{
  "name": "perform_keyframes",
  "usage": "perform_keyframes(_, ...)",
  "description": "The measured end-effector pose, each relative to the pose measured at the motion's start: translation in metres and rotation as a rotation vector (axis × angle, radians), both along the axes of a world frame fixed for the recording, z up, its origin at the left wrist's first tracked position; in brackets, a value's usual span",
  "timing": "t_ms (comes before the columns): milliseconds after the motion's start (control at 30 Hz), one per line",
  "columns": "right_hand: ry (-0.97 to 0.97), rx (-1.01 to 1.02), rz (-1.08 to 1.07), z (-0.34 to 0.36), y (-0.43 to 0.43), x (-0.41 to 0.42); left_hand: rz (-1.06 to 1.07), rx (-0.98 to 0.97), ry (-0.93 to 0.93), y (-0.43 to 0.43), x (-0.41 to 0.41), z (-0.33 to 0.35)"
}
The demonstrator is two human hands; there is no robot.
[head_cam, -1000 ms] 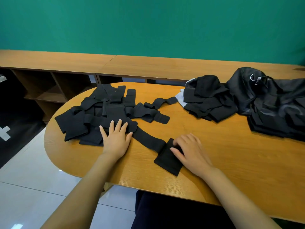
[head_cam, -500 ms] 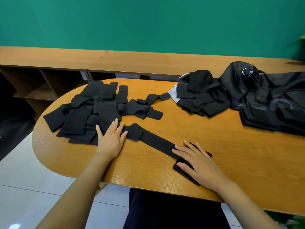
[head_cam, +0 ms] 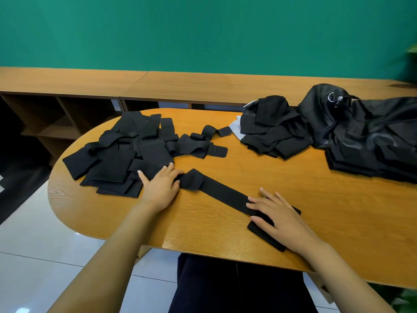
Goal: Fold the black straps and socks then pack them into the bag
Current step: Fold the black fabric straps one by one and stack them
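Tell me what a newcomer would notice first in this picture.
A long black strap lies diagonally across the near side of the wooden table, with the left hand on its far end and the right hand flat on its folded near end. A loose pile of black straps sprawls at the table's left end, and a crumpled black bag sits far right.

A wooden table [head_cam: 338, 233] fronts low shelving [head_cam: 67, 118] and green wall [head_cam: 203, 30].
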State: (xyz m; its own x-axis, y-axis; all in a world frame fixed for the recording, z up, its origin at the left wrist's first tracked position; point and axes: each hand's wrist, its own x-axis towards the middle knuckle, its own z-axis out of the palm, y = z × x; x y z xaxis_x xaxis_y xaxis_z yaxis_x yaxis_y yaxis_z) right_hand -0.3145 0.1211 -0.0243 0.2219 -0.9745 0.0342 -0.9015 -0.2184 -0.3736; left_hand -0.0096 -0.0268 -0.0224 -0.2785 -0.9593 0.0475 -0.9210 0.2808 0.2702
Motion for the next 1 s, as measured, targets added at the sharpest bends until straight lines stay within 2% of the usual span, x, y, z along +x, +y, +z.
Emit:
perform_keyframes(200,0.092,-0.108,0.042,0.019,-0.036,0.034,-0.148,-0.107,0.024,0.009,-0.014,-0.003)
perform_keyframes(400,0.114,0.013,0.175,0.020,-0.089,0.075,-0.227,-0.125,-0.040,0.000,-0.023,0.001)
perform_keyframes(633,0.082,0.112,0.172,0.000,-0.096,0.081,-0.216,-0.107,-0.003,-0.010,-0.027,0.009)
perform_keyframes(867,0.118,0.096,0.086,-0.007,-0.085,0.077,-0.273,-0.246,0.226,-0.004,-0.011,0.006)
perform_keyframes(1000,0.117,0.106,-0.014,-0.008,-0.079,0.079,-0.277,-0.283,0.292,-0.003,-0.001,0.015)
